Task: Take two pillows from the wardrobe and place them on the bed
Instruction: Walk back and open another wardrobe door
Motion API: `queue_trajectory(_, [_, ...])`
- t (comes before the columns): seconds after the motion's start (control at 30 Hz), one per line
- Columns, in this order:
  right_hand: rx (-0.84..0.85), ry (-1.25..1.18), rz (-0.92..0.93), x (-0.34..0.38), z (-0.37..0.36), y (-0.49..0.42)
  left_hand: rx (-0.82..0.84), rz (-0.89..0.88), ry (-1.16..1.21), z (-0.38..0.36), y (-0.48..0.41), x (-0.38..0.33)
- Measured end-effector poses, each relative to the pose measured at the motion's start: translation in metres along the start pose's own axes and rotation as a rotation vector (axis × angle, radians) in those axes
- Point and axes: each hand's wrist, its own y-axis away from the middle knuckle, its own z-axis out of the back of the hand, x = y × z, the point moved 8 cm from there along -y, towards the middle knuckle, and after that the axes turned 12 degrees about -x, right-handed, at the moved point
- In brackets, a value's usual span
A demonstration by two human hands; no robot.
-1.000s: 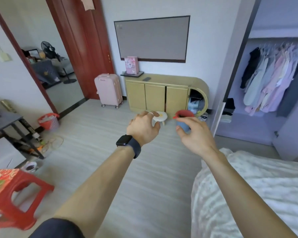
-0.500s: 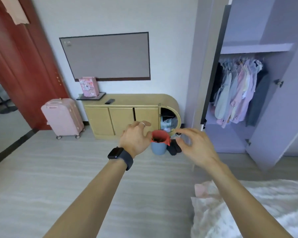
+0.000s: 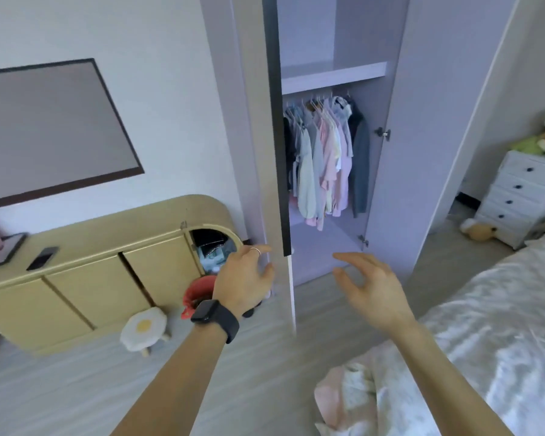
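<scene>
The lilac wardrobe (image 3: 400,89) stands ahead with its doors open. Shirts (image 3: 323,165) hang from a rail inside, under a bare shelf (image 3: 331,75). No pillow shows in the part I can see. My left hand (image 3: 243,278), with a ring and a dark watch, reaches forward near the edge of the left door (image 3: 277,152), fingers relaxed and holding nothing. My right hand (image 3: 372,287) is held out toward the wardrobe's floor, fingers loosely spread and empty. The bed (image 3: 501,325) with its white patterned cover lies at lower right.
A low yellow cabinet (image 3: 85,278) runs along the left wall under a grey board (image 3: 44,127). A red-lined bin (image 3: 199,294) and an egg-shaped stool (image 3: 143,330) sit on the floor before it. A white chest of drawers (image 3: 519,196) stands far right.
My view has swung right and drawn closer to the wardrobe, which now fills the centre. Both hands stay raised in front of me, the fingers of the right one now more spread.
</scene>
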Motion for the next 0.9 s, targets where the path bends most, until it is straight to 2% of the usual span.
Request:
queue_trajectory(0.17, [-0.069,0.065,-0.157,-0.064,-0.017,-0.035,0.132,-0.072,0.096,-0.073,-0.054,-0.010])
queue_trajectory(0.43, [-0.167,0.203,-0.427,-0.150,-0.033,-0.064,0.467,-0.231,0.171,-0.212,-0.128,-0.028])
queue_trajectory(0.57, [-0.193,0.258,-0.554,-0.174,-0.049,-0.078,0.582,-0.344,0.179,-0.268,-0.168,-0.045])
queue_trajectory(0.7, [-0.301,0.302,-0.686,-0.185,-0.053,-0.093,0.690,-0.453,0.161,-0.308,-0.206,-0.069])
queue_trajectory(0.9, [-0.410,0.335,-0.816,-0.201,-0.055,-0.103,0.749,-0.617,0.185,-0.358,-0.245,-0.112])
